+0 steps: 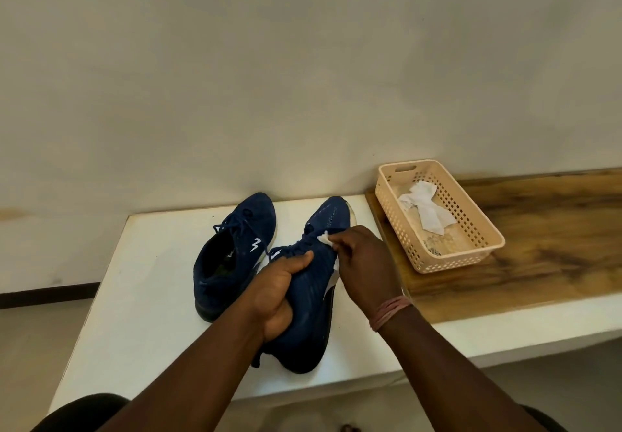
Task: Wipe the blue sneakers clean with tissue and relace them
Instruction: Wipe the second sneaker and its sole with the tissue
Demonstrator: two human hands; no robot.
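Two blue sneakers are on a white table (141, 283). The left sneaker (232, 256) stands by itself, laces tied loosely, its opening facing me. The right sneaker (313, 300) is tilted onto its side, toe toward the wall. My left hand (279, 293) grips it around the collar and tongue. My right hand (363, 263) pinches a small white tissue (324, 239) against the sneaker's upper near the laces. Part of the tissue is hidden under my fingers.
A beige perforated plastic basket (484, 246) stands to the right on a wooden board (555, 239), with a crumpled white tissue (425, 206) inside. A plain wall runs directly behind the table. The table's front edge is near my knees.
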